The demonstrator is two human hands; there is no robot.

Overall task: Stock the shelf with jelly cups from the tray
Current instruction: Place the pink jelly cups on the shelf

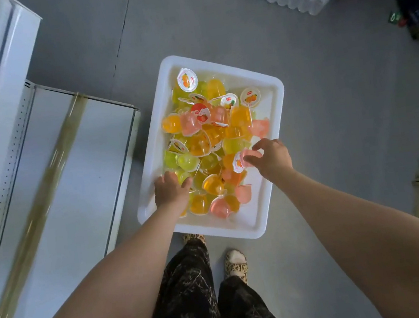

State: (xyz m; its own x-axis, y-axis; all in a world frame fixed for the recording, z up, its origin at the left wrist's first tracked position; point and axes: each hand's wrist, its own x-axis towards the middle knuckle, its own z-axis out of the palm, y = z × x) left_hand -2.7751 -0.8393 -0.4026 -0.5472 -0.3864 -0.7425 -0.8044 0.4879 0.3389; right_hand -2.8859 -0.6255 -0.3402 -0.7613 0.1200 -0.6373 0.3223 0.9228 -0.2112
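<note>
One broad white shelf [71, 178] filled the left of my head view. Its board was bare and edged with a yellowish strip, and it was the largest thing I had to work around. Just beside its end, on the grey floor [331, 114], sat the white tray [255, 223]. Dozens of jelly cups [201, 144] were heaped loosely in it, orange, yellow-green and pink, some lid-up and others tipped on their sides. I could see none on the shelf, so I judged the stocking barely begun and the step in hand to be the pick. The left hand [168, 191] reached into the near left corner of the heap with its fingers bent down among the cups. I could not tell whether it had closed on one, because the hand itself hid what lay beneath. The right hand [273, 159] hung over the near right of the heap, its thumb and fingertips pinching a pink cup [239, 162] that lay sideways with its foil lid facing left. That pinch worried me most. It looked light and off-axis on smooth plastic, so the cup could slip out on the way across to the shelf. Drawing cups from so loose a pile could also roll their neighbours over the low rim onto the floor. Too hard a squeeze might strain a foil seal.
</note>
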